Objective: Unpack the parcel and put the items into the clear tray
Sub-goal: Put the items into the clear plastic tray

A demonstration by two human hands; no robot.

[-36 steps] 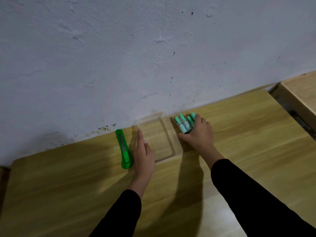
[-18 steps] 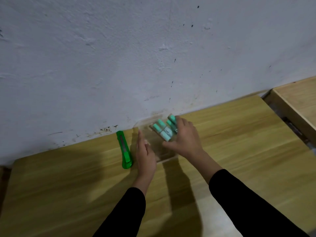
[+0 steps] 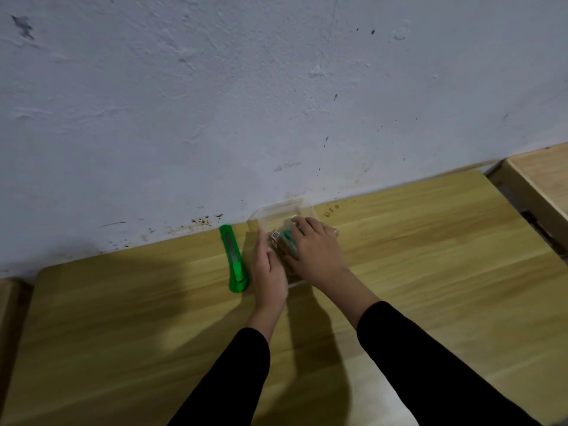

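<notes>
The right hand (image 3: 316, 253) is clamped on a pack of green markers (image 3: 284, 239) inside the clear tray (image 3: 278, 210), a thin rounded-corner plastic box. The left hand (image 3: 266, 265) lies flat, fingers together, against the tray's nine o'clock wall. A green box cutter (image 3: 234, 259) lies further toward nine o'clock on the smooth wooden bench (image 3: 430, 256), below a rough, speckled white wall (image 3: 246, 103).

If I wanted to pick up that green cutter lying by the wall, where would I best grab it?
Probably across the middle of the green cutter, from above, fingers on its two long sides. It lies flat on the table, long and narrow, and its near end is wider. Come from its left: the left hand is close on its right.
</notes>
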